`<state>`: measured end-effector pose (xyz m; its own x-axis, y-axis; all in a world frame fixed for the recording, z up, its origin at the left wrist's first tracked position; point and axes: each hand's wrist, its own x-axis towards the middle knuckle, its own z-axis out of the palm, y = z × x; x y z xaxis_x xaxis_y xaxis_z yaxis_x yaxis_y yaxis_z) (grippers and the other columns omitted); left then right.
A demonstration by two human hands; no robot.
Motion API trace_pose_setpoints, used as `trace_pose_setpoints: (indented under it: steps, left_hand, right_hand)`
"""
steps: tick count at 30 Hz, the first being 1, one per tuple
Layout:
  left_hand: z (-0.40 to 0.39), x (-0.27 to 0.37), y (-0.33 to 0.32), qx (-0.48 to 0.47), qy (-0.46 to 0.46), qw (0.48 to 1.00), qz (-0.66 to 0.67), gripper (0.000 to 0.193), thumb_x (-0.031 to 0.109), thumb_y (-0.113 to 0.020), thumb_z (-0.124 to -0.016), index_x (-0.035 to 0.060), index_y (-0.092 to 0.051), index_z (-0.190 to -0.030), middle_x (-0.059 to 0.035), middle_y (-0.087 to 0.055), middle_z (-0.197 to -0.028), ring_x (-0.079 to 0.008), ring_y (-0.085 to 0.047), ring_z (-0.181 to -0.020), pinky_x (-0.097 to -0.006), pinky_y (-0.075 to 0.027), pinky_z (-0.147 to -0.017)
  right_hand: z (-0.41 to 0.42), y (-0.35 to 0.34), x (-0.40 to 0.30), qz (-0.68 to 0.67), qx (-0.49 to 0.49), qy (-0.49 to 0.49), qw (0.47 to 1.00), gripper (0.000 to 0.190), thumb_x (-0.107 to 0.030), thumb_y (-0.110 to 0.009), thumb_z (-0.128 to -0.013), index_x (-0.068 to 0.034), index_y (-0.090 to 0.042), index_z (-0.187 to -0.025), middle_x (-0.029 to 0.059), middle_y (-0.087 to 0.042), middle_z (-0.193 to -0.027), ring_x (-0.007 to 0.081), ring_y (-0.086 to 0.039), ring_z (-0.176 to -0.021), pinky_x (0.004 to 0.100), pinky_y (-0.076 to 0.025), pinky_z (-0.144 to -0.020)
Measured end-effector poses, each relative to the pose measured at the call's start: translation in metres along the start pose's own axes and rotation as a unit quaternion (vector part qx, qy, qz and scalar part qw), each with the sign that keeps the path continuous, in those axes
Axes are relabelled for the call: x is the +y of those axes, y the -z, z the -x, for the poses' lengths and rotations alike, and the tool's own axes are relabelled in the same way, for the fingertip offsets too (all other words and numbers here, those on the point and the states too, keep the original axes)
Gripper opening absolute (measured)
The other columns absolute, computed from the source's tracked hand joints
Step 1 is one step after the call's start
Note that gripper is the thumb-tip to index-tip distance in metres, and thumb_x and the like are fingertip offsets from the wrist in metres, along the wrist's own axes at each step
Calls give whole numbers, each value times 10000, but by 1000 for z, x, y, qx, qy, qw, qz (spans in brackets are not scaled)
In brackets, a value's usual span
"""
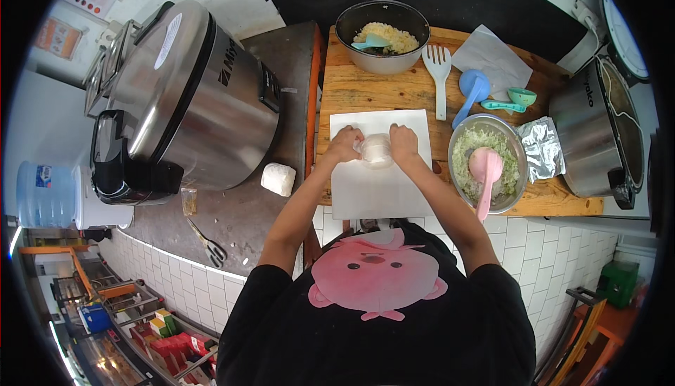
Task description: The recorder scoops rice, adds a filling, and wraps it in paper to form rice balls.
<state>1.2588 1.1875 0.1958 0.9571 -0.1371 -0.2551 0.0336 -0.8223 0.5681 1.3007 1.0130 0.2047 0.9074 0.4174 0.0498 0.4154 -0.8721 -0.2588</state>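
A rounded pale bundle, seemingly wrapped in thin clear film or paper (376, 151), lies on a sheet of white paper (381, 196) at the front of the wooden table. My left hand (346, 143) grips the wrap at the bundle's left side. On the right side my right hand (404, 145) has its fingers curled in against the bundle; whether it pinches the wrap is hidden. A metal bowl of shredded pale green food (510, 148), with a pink scoop (485, 166) in it, stands right of the paper.
Behind are a black-rimmed pot (383, 63), a white slotted turner (439, 80), a blue scoop (473, 88) and green scoops (521, 97). Foil (542, 148) lies near the right cooker (590, 127). Leftward stand a large steel cooker (211, 106), a white wrapped bundle (278, 179) and scissors (210, 246).
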Motion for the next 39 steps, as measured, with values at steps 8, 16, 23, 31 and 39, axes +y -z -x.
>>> trace_pose_setpoints:
  steps: [8,16,23,31,39]
  left_hand:
    - [14,17,-17,-19,-68,967,247,352,-97,-539,-680,74,-363,-933,-57,-550,-800,-124,-513,-763,-248,-403,-671]
    - [24,26,-24,-49,-38,906,419,353,-108,-522,-676,82,-371,-931,-70,-554,-843,-103,-509,-784,-224,-413,-653]
    - [55,36,-25,-17,-36,883,468,378,-111,-551,-664,97,-363,-918,-49,-548,-847,-94,-514,-796,-203,-412,-645]
    - [124,43,-7,118,-6,938,326,573,104,-815,-493,108,-404,-892,15,-409,-848,-80,-445,-712,-218,-395,-550]
    - [200,40,17,285,92,916,265,703,154,-817,-395,85,-397,-955,-25,-442,-810,-128,-458,-697,-255,-398,-603]
  right_hand:
    - [46,-2,8,-305,-15,-97,947,471,-216,-622,-723,43,-399,-1046,246,-580,-805,367,-591,-781,396,-468,-710]
    - [56,17,-7,-402,-51,-114,907,966,-381,-820,-474,1,-264,-1164,223,-538,-988,309,-557,-925,337,-444,-797]
    - [55,21,-7,-494,-144,-32,857,813,-210,-773,-512,-75,-305,-1163,164,-545,-956,251,-558,-892,319,-455,-754]
    - [59,57,-39,-644,-409,79,642,744,-28,-710,-513,-114,-359,-1163,67,-516,-958,174,-511,-900,286,-409,-795]
    - [70,74,-112,-619,-579,54,528,937,-10,-722,-534,-128,-194,-1299,105,-448,-1048,182,-494,-964,297,-418,-804]
